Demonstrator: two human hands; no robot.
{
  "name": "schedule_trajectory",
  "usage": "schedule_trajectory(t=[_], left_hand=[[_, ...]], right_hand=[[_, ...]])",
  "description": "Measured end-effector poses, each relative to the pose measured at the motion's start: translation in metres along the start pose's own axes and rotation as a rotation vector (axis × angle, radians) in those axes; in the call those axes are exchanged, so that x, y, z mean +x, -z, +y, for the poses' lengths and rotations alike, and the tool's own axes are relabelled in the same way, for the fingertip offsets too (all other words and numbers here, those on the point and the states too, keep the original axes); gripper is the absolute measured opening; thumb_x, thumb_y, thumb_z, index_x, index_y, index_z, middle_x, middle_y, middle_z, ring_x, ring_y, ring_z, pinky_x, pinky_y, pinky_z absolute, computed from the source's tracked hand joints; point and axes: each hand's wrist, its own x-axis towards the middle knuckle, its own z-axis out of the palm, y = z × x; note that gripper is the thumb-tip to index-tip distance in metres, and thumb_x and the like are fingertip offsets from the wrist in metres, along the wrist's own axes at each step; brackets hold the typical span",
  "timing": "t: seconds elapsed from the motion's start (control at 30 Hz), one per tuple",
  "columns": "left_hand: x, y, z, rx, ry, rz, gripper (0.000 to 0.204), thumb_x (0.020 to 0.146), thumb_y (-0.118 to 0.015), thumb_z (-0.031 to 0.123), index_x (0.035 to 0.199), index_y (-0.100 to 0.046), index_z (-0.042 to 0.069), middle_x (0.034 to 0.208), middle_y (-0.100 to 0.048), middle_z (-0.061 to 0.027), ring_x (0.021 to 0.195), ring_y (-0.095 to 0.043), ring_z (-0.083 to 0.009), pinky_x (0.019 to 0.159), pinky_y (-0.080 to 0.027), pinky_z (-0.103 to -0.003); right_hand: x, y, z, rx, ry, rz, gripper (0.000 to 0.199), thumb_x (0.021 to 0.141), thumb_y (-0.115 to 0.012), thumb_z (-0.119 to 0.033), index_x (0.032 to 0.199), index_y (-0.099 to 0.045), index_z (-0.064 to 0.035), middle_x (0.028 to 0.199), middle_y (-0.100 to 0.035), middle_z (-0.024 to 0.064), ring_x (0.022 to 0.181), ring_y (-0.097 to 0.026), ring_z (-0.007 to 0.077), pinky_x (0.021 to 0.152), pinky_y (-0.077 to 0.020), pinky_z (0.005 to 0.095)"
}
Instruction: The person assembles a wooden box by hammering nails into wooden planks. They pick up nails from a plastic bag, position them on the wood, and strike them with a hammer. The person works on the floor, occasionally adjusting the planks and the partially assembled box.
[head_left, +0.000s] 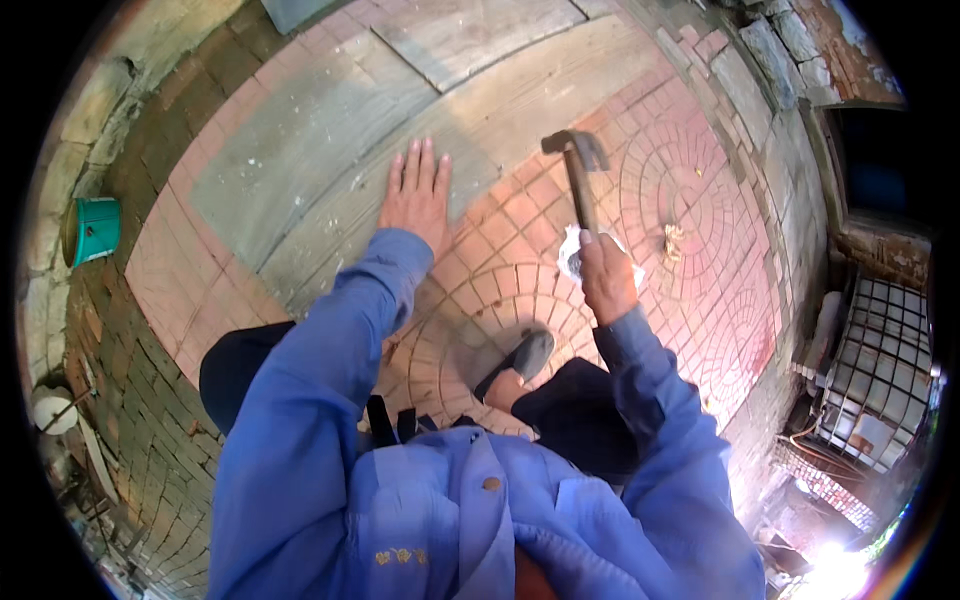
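Head view: the left hand point(415, 195) lies palm down, fingers point(428, 160) straight and close together, flat on a long weathered grey wooden plank point(330, 215) that runs diagonally across the red patterned brick paving point(700, 200). It grips nothing. The left arm in a blue sleeve reaches forward, nearly straight. The right hand point(608, 275) is raised off to the right, fist closed round the handle of a dark metal claw hammer point(578, 170), head up and pointing away from the person, above the paving just right of the plank. A white crumpled bit point(572, 250) shows beside the fist. A dark slip-on shoe point(525, 358) rests on the bricks below. A teal bucket point(95, 230) sits far left.
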Motion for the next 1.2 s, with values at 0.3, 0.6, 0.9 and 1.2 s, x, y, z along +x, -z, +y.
schedule_trajectory(t=[0.3, 0.6, 0.9, 1.2], left_hand=[[-0.006, 0.003, -0.010, -0.020, 0.013, 0.020, 0.093, 0.085, -0.072, 0.047, 0.155, -0.030, 0.002, 0.163, -0.020, -0.0226, 0.153, -0.014, -0.0356, 0.125, -0.012, -0.049], [0.007, 0.002, -0.005, 0.032, -0.001, 0.000, 0.093, 0.086, -0.069, 0.049, 0.156, -0.028, 0.003, 0.163, -0.019, -0.0219, 0.153, -0.013, -0.0355, 0.125, -0.010, -0.049], [-0.006, -0.001, -0.012, -0.020, 0.010, 0.016, 0.091, 0.087, -0.069, 0.049, 0.155, -0.030, 0.003, 0.163, -0.019, -0.0216, 0.153, -0.015, -0.0356, 0.125, -0.012, -0.049], [0.004, -0.006, -0.008, 0.011, -0.005, 0.041, 0.091, 0.086, -0.070, 0.049, 0.154, -0.031, 0.003, 0.163, -0.021, -0.0214, 0.153, -0.015, -0.0352, 0.125, -0.013, -0.049]], right_hand=[[-0.004, 0.016, -0.093, 0.546, 0.685, 0.172, 0.039, 0.106, -0.048, -0.038, 0.091, -0.057, -0.0023, 0.066, -0.052, 0.0067, 0.059, -0.049, 0.0188, 0.055, -0.0390, 0.0330], [-0.005, -0.012, -0.053, 0.214, 0.169, -0.005, 0.040, 0.106, -0.051, -0.038, 0.092, -0.057, -0.0017, 0.067, -0.053, 0.0074, 0.059, -0.049, 0.0180, 0.055, -0.0404, 0.0354], [0.004, 0.006, -0.082, 0.651, 0.636, 0.081, 0.047, 0.104, -0.049, -0.046, 0.094, -0.058, -0.0011, 0.075, -0.057, 0.0032, 0.060, -0.049, 0.0098, 0.051, -0.0365, 0.0252], [-0.006, -0.017, -0.066, 0.217, 0.274, 0.204, 0.045, 0.107, -0.046, -0.041, 0.085, -0.055, -0.0032, 0.064, -0.053, 0.0095, 0.053, -0.054, 0.0240, 0.052, -0.0406, 0.0356]])
